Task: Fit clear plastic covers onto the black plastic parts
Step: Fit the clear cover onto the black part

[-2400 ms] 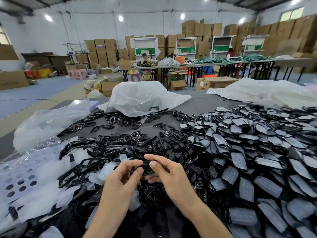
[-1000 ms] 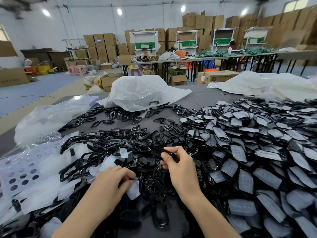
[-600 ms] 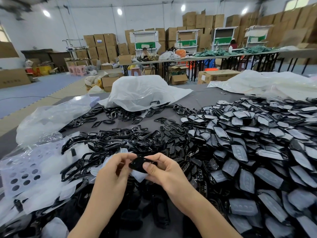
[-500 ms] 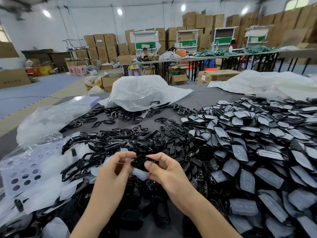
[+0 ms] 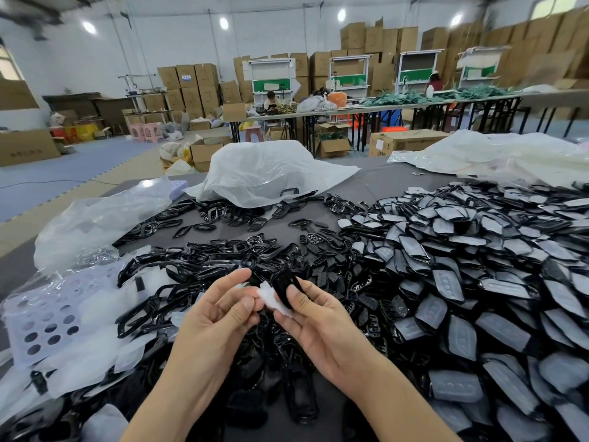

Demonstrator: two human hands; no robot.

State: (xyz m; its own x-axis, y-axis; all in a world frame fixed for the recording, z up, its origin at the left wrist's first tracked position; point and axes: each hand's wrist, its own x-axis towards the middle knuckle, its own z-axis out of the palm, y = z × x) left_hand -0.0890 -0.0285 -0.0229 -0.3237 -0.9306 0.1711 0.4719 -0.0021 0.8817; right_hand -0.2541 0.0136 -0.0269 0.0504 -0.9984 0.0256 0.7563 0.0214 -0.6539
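Since the moment before, your hands have lifted slightly and drawn a little apart, and the black plastic part point(image 5: 284, 290) has turned so it stands more upright. Your right hand point(image 5: 322, 327) holds that part pinched between thumb and fingers point(image 5: 294, 298), just right of the middle of the view. Your left hand point(image 5: 216, 317) has its thumb and fingers point(image 5: 245, 306) closed narrowly on the edge of the clear plastic cover point(image 5: 269, 298), which lies against the part's left side; whether it is seated on the part you cannot tell from here.

Below your hands, at 6 o'clock, loose black frames point(image 5: 296, 400) lie on the grey counter point(image 5: 376, 183). At 8 o'clock clear covers are strewn beside a pale sheet with round holes point(image 5: 47, 327). From 3 to 5 o'clock spreads a big heap of covered parts point(image 5: 478, 282), overlapping like scales. Beyond your hands at 12 o'clock lies a tangle of bare black frames and small black inserts point(image 5: 318, 250). Farther off, a crumpled clear bag point(image 5: 95, 218) sits at 10 o'clock and a white plastic bag point(image 5: 271, 173) at 12. More white sheeting point(image 5: 494, 154) lies at 2 o'clock. Past the counter stand long tables point(image 5: 414, 106) and stacked cardboard boxes point(image 5: 191, 84), with a person seated point(image 5: 271, 98) among them.
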